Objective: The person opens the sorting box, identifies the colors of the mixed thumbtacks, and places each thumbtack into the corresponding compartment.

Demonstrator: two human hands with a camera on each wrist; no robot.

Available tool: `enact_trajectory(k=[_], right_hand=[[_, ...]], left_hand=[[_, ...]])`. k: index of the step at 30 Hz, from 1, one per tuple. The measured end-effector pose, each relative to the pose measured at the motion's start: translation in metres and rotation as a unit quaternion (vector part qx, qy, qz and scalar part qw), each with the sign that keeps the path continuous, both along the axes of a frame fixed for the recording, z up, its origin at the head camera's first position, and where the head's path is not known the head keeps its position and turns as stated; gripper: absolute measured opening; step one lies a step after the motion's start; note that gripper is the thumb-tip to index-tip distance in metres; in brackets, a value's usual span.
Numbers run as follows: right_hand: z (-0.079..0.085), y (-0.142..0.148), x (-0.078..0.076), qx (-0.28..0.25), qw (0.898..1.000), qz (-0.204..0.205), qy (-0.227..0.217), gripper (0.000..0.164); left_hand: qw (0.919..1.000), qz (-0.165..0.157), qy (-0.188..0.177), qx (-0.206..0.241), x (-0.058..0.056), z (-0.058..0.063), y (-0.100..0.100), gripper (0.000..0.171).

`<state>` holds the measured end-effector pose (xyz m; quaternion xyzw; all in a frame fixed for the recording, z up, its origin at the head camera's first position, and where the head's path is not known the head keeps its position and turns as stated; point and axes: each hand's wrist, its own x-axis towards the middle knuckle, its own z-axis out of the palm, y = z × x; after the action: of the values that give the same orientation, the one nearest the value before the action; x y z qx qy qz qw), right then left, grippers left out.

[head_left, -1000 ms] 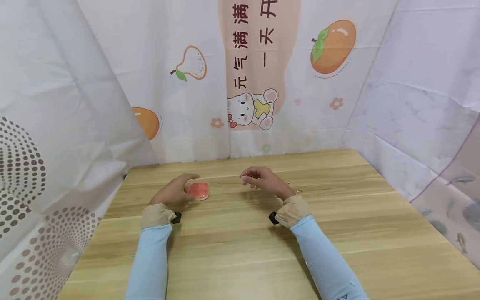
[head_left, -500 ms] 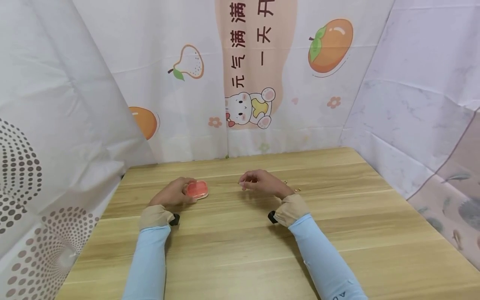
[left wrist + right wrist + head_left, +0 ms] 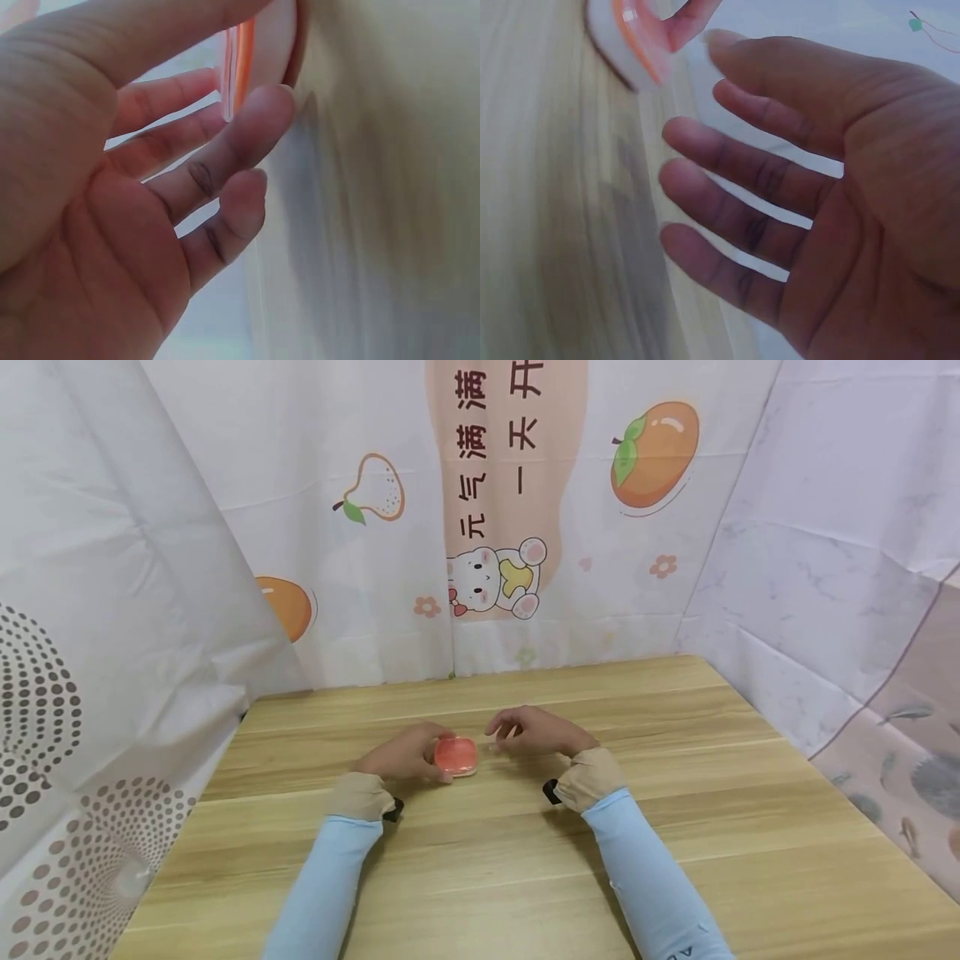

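Observation:
A small rounded-square box with a see-through red lid (image 3: 455, 755) and a whitish base is near the middle of the wooden table. My left hand (image 3: 408, 753) grips it from its left side, thumb at the near edge and fingers at the far edge. In the left wrist view the box's orange-and-white rim (image 3: 241, 64) shows beyond the fingers. My right hand (image 3: 536, 732) hovers just right of the box, fingers loosely bent and apart. The right wrist view shows its palm holding nothing, with the box (image 3: 626, 41) close beyond the fingertips.
The wood-grain table (image 3: 480, 877) spreads around both hands. A white printed curtain (image 3: 360, 635) hangs along its back edge, with more cloth at the left and right sides. Dark wrist straps or mounts (image 3: 551, 791) sit at both wrists.
My left hand has closed on the box and brought it to the right, near my right hand. The right hand has shifted slightly. Small gold-coloured bits by the right wrist no longer show.

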<state>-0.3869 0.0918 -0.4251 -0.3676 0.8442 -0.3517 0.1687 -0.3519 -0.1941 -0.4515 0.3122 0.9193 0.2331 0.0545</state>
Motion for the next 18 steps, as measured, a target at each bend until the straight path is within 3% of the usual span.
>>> enact_trajectory(k=[7,11,18], right_hand=[[0.0,0.008,0.001,0.012,1.0,-0.003,-0.02,0.041],[0.002,0.011,0.007,0.03,0.999,-0.001,-0.021,0.041],[-0.008,0.013,0.017,0.046,0.998,0.024,0.029,0.04]], left_hand=[[0.9983,-0.053,0.019,-0.01,0.007,-0.003,0.035,0.071],[0.9987,-0.049,0.009,-0.008,0.009,-0.004,0.043,0.071],[0.9992,-0.037,-0.017,0.004,0.013,-0.004,0.047,0.071]])
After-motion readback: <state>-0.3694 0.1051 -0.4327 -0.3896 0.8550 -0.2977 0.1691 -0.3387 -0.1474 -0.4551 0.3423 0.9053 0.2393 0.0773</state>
